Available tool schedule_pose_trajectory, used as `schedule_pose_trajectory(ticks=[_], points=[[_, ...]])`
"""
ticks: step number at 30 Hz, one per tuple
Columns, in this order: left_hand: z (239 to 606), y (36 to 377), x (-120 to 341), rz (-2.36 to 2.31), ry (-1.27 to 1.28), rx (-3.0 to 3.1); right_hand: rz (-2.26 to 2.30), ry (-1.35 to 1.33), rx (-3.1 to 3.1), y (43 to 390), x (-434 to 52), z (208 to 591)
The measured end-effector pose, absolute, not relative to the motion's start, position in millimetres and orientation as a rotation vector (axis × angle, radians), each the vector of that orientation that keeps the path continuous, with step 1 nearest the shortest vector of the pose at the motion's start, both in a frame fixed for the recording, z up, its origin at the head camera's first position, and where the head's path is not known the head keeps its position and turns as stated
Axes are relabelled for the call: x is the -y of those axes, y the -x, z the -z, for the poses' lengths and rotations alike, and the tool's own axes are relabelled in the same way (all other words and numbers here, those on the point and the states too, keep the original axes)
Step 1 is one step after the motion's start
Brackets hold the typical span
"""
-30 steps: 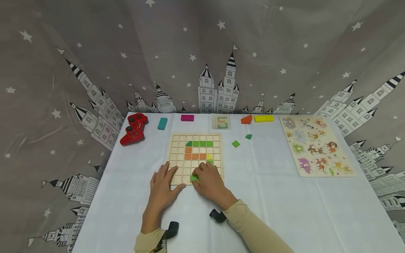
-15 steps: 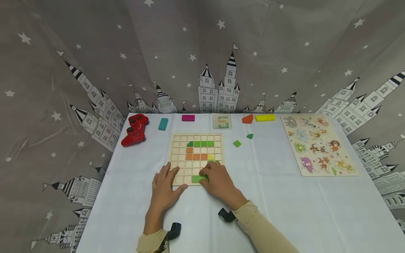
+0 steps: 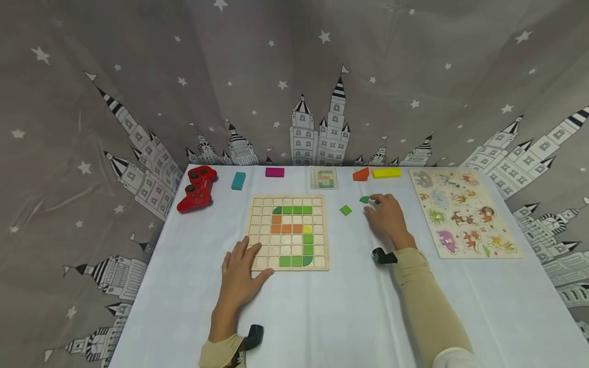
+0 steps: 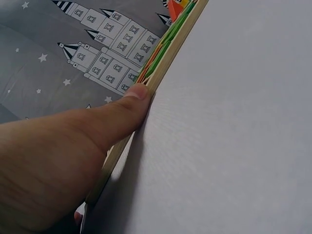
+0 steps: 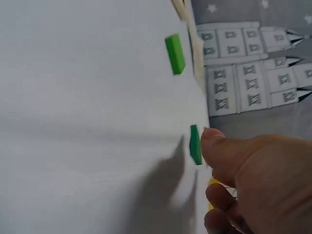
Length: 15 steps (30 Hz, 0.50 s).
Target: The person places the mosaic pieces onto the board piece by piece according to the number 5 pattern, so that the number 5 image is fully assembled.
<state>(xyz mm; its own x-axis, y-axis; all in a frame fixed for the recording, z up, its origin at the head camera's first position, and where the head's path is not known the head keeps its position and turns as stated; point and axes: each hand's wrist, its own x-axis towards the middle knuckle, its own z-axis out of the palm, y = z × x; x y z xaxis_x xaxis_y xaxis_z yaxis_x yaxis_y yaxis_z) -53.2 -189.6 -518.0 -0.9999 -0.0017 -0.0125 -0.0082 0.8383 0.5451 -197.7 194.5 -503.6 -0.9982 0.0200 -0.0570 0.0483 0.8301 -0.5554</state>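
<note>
A wooden grid board (image 3: 257, 220) lies on the table. Green, orange and yellow tiles (image 3: 296, 229) form an S-like figure on it. My left hand (image 3: 238, 276) rests at the board's lower left corner, fingers spread over it; in the left wrist view its thumb (image 4: 139, 92) touches the board's edge. To the right of the board, my right hand (image 3: 386, 217) reaches to a dark green rounded tile (image 3: 364, 200), fingertips right beside it. The right wrist view has the thumb (image 5: 213, 139) close to that tile, not around it. A light green square tile (image 3: 346, 210) lies nearby.
Along the back edge lie a teal block (image 3: 238, 181), a magenta block (image 3: 274, 173), a small pattern card (image 3: 314, 179), an orange block (image 3: 361, 175) and a yellow block (image 3: 386, 173). A red game controller (image 3: 198, 189) sits left, an animal puzzle board (image 3: 425, 197) right.
My right hand has left the board's lower edge and moved up and right to the loose dark green tile. Two green tiles and a dark green rounded one now show there. The left hand stays.
</note>
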Motion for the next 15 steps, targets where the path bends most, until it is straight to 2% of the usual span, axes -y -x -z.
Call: schedule_pose_trajectory(ticks=[6,15], points=[[518,56,189,-0.885,-0.024,-3.005,0.854,-0.075,-2.929,230,-209,509],[517,53,190,-0.875,-0.005,-3.010,0.900,-0.107,-2.915,231,-204,516]])
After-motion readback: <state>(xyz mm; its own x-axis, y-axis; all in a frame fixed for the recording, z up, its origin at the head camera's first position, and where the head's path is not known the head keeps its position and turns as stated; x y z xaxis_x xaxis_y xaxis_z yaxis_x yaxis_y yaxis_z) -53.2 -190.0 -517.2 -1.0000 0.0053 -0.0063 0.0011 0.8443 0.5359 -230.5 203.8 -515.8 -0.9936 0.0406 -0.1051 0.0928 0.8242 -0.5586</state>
